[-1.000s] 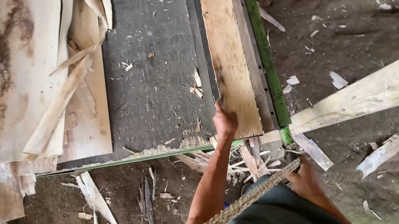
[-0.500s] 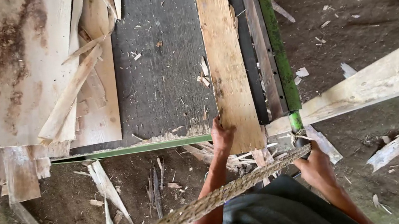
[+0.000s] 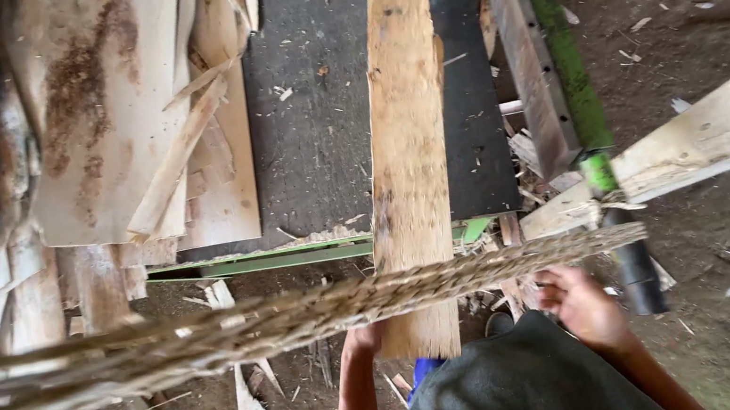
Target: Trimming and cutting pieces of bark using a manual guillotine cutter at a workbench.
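The dark flat bed (image 3: 316, 126) of a green-framed machine fills the middle of the view, with a heap of thin, stained veneer sheets (image 3: 88, 130) spilling over its left side. A long rough plank (image 3: 407, 132) lies lengthwise on the bed, and its near end hangs past the green front rail (image 3: 296, 257) toward the person. A pale beam (image 3: 717, 136) slants in from the right and meets the frame beside a black roller end (image 3: 637, 262).

Just in front of the camera, 1 braided straw-coloured strand (image 3: 212, 336) crosses the picture from side to side (it hides much of both hands).

The left hand (image 3: 367, 338) is at the left edge of the plank's overhanging end and touches it. Its fingers are behind the strand, so I cannot tell whether they are closed on the wood. The right hand (image 3: 579, 303) is off the plank, near its right side, above scattered offcuts. It is loosely curled, and I cannot tell whether it holds anything.

The step in hand looks like handling this 1 plank at its near end. Shifting it further would call for a sure hold on that end, ideally with 2 hands, and for keeping it clear of the veneer heap.
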